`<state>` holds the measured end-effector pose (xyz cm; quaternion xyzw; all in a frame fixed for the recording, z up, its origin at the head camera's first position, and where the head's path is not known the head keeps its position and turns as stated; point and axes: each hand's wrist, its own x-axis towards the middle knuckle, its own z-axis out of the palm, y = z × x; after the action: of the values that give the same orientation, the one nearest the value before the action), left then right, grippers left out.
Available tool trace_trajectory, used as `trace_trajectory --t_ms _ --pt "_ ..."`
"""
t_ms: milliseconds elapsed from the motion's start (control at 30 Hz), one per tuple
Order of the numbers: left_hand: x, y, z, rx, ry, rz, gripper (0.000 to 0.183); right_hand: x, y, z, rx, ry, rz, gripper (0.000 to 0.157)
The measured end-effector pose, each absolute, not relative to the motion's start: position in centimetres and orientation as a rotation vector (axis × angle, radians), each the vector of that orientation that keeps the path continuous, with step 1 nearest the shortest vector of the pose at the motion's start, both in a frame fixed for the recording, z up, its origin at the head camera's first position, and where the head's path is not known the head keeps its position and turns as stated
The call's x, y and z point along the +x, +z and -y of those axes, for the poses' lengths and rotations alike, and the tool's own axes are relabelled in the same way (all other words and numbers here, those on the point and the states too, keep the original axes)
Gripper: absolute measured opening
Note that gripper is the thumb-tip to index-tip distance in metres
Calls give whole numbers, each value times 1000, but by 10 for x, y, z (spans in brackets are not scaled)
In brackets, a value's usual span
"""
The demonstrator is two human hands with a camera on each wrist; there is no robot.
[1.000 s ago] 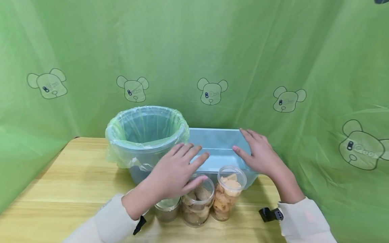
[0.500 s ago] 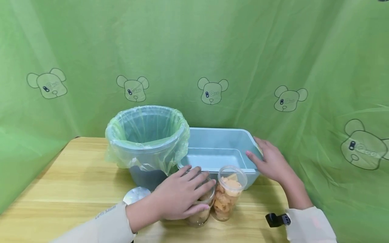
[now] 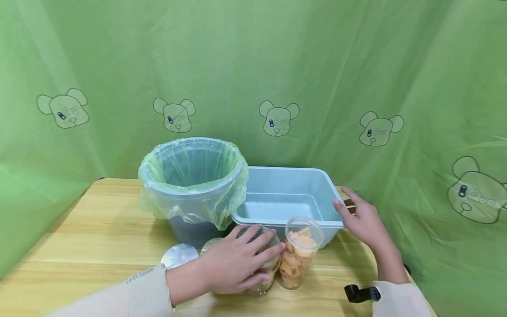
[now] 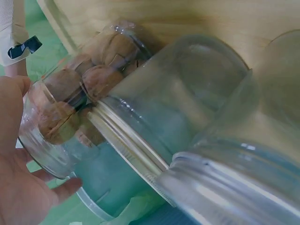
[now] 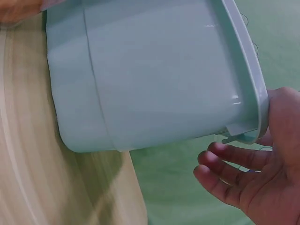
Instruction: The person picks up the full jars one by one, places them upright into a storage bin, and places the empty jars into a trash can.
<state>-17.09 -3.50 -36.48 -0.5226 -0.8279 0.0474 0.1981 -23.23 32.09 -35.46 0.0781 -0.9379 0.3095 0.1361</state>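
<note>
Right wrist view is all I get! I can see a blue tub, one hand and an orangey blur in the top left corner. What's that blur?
Observer: In the head view it's a clear cup of orange pieces, in front of the blue tub.
Operator: And the left hand? I can't see it!
Observer: Its fingers are spread over the top of a clear jar that has brown pieces inside.
Operator: What's at the blue tub's left end?
Observer: A bin, with a thin green bag folded over its rim.
</note>
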Motion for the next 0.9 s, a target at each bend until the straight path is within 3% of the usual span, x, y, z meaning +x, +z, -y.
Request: trace_trajectory --t_ms 900 --pt "-167 -348 31 -1552 100 2394 50 -233 -371 -320 35 1100 2612 49"
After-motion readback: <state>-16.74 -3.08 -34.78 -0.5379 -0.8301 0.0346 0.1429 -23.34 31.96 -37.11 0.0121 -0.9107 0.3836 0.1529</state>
